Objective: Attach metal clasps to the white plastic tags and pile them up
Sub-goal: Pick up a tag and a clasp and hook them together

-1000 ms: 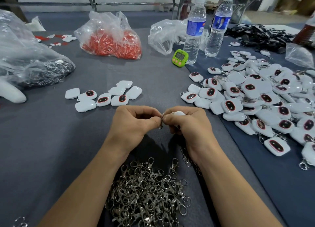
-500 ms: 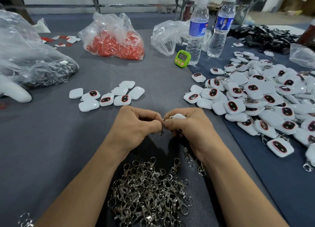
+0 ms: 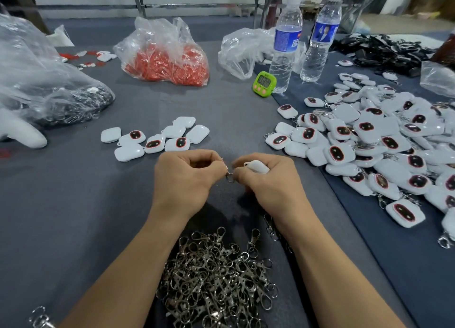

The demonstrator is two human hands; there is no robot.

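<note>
Over the middle of the grey table my left hand (image 3: 188, 177) pinches a small metal clasp (image 3: 229, 177) between thumb and fingertips. My right hand (image 3: 267, 182) grips a white plastic tag (image 3: 257, 167), whose top shows above the fingers. The two hands meet at the clasp. A heap of loose metal clasps (image 3: 216, 278) lies between my forearms. A small group of bare white tags (image 3: 157, 139) lies just beyond my left hand. A big pile of tags with clasps attached (image 3: 379, 145) spreads over the right side.
A bag of red parts (image 3: 165, 57), a clear bag (image 3: 242, 49), two water bottles (image 3: 285, 42), and a green timer (image 3: 264, 84) stand at the back. A large plastic bag of dark parts (image 3: 49, 86) fills the left. Black items (image 3: 384, 52) lie far right.
The hands stay together at the clasp and tag; my fingers have shifted slightly and the clasp now shows between the fingertips. The camera has moved a little.
</note>
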